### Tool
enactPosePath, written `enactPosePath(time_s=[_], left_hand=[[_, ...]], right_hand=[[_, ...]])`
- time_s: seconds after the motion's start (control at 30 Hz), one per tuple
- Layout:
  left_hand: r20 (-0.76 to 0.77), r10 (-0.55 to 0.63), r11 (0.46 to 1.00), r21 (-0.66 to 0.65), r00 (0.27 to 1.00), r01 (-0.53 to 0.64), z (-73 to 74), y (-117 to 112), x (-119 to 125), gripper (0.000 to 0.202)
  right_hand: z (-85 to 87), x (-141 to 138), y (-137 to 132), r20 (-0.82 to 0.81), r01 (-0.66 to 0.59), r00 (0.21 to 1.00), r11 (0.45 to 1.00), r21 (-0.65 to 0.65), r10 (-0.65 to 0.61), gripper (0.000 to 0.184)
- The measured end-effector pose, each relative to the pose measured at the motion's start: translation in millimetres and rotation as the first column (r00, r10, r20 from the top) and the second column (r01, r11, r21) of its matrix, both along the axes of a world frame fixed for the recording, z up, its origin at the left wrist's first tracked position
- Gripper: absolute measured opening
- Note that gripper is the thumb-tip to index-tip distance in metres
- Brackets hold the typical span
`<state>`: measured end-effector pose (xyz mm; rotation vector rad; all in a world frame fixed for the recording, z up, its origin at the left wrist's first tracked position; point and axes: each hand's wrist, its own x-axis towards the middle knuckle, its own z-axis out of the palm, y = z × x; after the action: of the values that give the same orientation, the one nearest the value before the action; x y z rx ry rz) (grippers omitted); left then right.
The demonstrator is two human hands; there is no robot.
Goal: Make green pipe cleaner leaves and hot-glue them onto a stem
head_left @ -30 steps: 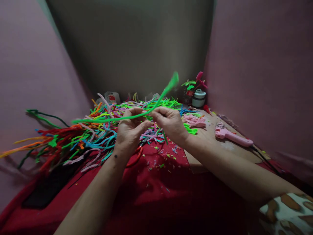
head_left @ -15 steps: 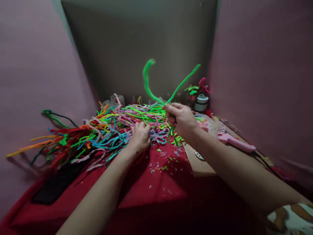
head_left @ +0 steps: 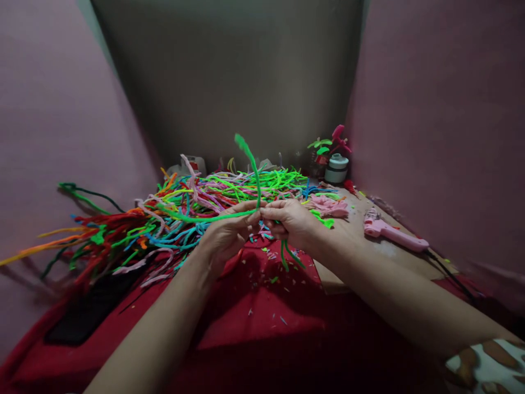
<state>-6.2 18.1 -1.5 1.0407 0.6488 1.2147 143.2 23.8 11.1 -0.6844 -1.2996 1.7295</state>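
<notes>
Green pipe cleaners (head_left: pixel 256 172) meet at my fingertips in the middle of the view. One fuzzy end stands up and curls left, a second strand stretches left over my left hand, and two thin tails hang below my right hand. My right hand (head_left: pixel 293 220) is closed around them in a pinch. Touching it, my left hand (head_left: pixel 230 232) pinches the green strand between thumb and fingers. Just behind both hands lies a big heap of many-coloured pipe cleaners (head_left: pixel 164 232). The exact crossing point is partly hidden by the fingers.
A pink glue gun (head_left: pixel 396 236) with a black cord rests on a wooden board (head_left: pixel 414 262) at the right. Behind it stand a pale lidded jar (head_left: pixel 337 169) and pipe-cleaner flowers (head_left: pixel 338 139). A black flat object (head_left: pixel 88 312) lies on the red cloth (head_left: pixel 262 328), among scattered clippings.
My left hand has come up from the heap to meet my right hand and now pinches a green strand. My right hand has lowered slightly, and one strand has swung out to the left.
</notes>
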Motion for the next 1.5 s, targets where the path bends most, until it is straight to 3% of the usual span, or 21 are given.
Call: enactPosePath(time_s=[0.17, 0.27, 0.37, 0.5, 0.63, 0.73, 0.8, 0.93, 1.07, 1.23, 1.4, 1.5], left_hand=[[0.034, 0.060, 0.998, -0.005, 0.998, -0.060, 0.9, 2, -3, 0.017], [-0.050, 0.067, 0.997, -0.028, 0.997, -0.068, 5.1, 0, -4, 0.021], [-0.172, 0.098, 0.995, 0.035, 0.980, -0.094, 9.3, -4, -4, 0.028], [-0.149, 0.036, 0.997, 0.078, 0.988, -0.024, 12.1, -6, -6, 0.029], [-0.149, -0.005, 0.999, 0.053, 0.989, 0.013, 10.0, -5, -7, 0.023], [-0.173, 0.025, 0.998, 0.067, 0.985, -0.014, 6.6, -4, -6, 0.023], [-0.205, 0.023, 0.997, 0.077, 0.979, -0.007, 4.9, -4, -6, 0.024], [-0.292, 0.067, 0.994, 0.108, 0.954, -0.037, 3.3, -7, -4, 0.015], [-0.237, 0.165, 0.981, 0.143, 0.958, -0.133, 2.3, -10, 3, 0.023], [-0.120, 0.227, 0.955, 0.222, 0.966, -0.197, 1.8, -9, 8, 0.016], [-0.246, 0.358, 0.911, 0.304, 0.901, -0.279, 5.2, -5, -1, 0.012], [-0.238, 0.381, 0.915, 0.233, 0.893, -0.328, 8.4, -3, -7, 0.017]], right_hand=[[3.0, 0, 0, -0.027, -0.084, 0.996, 0.996, -0.037, 0.083, 0.020], [2.8, 0, 0, -0.004, -0.090, 0.996, 0.995, -0.045, 0.090, 0.017], [2.9, 0, -1, 0.029, -0.023, 0.999, 1.000, -0.008, 0.023, 0.022], [5.3, 0, -5, 0.029, -0.051, 0.998, 0.999, 0.015, 0.050, 0.027], [8.5, 1, -10, 0.145, 0.049, 0.986, 0.968, 0.245, -0.087, 0.022], [11.1, 4, -9, 0.247, -0.026, 0.963, 0.875, 0.484, -0.108, 0.023], [12.6, 6, -7, 0.345, -0.078, 0.929, 0.839, 0.539, -0.135, 0.025], [11.3, 9, -2, 0.465, -0.083, 0.870, 0.881, 0.465, -0.163, 0.027], [6.3, 10, 1, 0.370, -0.061, 0.925, 0.925, 0.375, -0.089, 0.023], [5.4, 11, 1, 0.229, -0.093, 0.972, 0.975, 0.201, 0.046, 0.016], [1.5, 10, -1, 0.147, -0.229, 0.965, 0.972, 0.053, 0.219, 0.017], [-4.6, 9, -1, 0.161, -0.249, 0.957, 0.969, 0.013, 0.243, 0.017]])
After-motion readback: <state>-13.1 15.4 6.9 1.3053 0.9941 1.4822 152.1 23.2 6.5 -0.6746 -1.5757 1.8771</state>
